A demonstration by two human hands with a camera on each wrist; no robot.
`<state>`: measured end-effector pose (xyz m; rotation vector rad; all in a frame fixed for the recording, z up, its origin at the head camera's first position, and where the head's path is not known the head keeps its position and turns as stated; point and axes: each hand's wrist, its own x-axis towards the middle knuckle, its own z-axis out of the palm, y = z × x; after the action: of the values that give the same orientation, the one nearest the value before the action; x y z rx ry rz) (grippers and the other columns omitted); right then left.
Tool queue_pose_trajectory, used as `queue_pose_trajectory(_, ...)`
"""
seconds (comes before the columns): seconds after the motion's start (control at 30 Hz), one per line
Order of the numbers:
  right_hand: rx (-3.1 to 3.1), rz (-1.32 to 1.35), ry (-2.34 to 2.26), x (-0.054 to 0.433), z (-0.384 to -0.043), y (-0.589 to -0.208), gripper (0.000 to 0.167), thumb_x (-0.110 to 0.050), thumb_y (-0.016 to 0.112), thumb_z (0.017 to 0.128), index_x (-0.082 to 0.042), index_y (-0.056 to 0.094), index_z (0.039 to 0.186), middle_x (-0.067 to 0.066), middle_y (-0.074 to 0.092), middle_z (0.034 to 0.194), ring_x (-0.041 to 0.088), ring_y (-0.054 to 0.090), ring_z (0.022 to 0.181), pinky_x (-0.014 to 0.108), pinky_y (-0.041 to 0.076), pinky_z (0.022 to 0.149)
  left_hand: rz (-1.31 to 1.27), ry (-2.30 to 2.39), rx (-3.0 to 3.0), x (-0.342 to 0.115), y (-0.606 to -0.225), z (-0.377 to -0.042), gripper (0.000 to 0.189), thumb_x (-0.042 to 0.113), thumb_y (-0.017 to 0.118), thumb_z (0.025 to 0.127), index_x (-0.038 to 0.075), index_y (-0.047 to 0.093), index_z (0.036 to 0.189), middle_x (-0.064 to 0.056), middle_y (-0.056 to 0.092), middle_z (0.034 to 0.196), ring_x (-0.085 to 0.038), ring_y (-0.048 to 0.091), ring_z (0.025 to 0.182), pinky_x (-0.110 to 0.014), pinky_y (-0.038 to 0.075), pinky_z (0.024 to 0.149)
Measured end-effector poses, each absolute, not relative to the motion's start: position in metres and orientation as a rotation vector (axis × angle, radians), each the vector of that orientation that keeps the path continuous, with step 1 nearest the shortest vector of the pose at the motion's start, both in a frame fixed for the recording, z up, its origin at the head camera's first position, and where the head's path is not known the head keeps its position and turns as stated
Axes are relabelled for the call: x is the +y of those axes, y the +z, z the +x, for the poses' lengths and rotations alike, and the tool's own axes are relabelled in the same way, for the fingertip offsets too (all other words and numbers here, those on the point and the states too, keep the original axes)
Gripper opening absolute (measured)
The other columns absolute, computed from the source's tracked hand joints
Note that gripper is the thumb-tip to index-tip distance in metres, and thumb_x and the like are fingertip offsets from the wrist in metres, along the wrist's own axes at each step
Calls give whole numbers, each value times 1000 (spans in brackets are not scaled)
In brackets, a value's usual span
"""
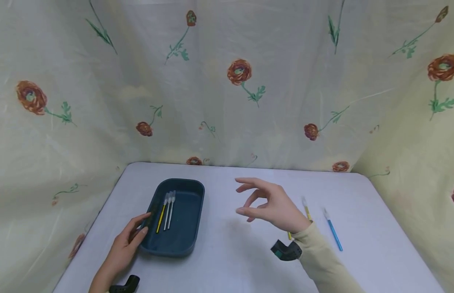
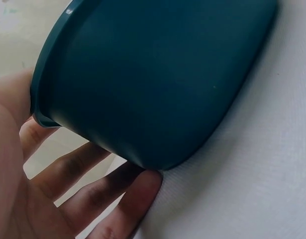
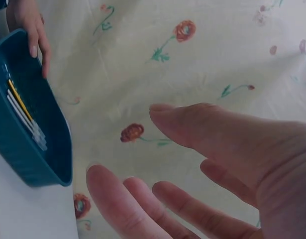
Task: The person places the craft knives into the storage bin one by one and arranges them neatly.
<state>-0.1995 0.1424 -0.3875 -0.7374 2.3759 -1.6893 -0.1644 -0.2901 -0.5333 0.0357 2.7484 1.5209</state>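
My left hand [image 1: 122,244] holds the left side of a dark teal tray [image 1: 190,240], with the thumb over the rim; in the left wrist view its fingers [image 2: 95,199] lie against the outer wall. Inside the tray lie three slim pen-like sticks with clear tips, one yellow stick [image 1: 161,218] and two silvery sticks [image 1: 169,215]. Raised over the table to the right of the tray, my right hand [image 1: 272,203] has its thumb and forefinger apart, with nothing between them. Beyond its wrist lies another yellow stick [image 1: 306,211], partly hidden by the arm.
A blue stick [image 1: 334,232] with a clear tip lies on the white table [image 1: 227,260], right of the right forearm. A yellow end [image 1: 289,235] peeks out under the right wrist. Flower-printed curtain [image 1: 278,101] hangs behind the table and along both sides.
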Motion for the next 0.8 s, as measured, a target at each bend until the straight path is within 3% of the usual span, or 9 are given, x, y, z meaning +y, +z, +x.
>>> queue_pose_trajectory(0.43,2428,-693,-1732,186,-202,-404,70,-11,91,92,-24,62,155,13,66,141,30,76,95,48,70,71,59,1510,2764,-291,-535,-164,49,32,55,118,17,47,163,-23,40,171,-48,37,157,-62,39,124)
queue_pose_trajectory(0.8,2458,-633,-1748,225,-206,-422,72,-8,90,92,-18,60,156,15,65,146,32,77,96,49,70,74,35,1502,2758,-291,-534,-164,49,30,54,118,16,46,164,-24,39,171,-48,36,157,-62,38,124)
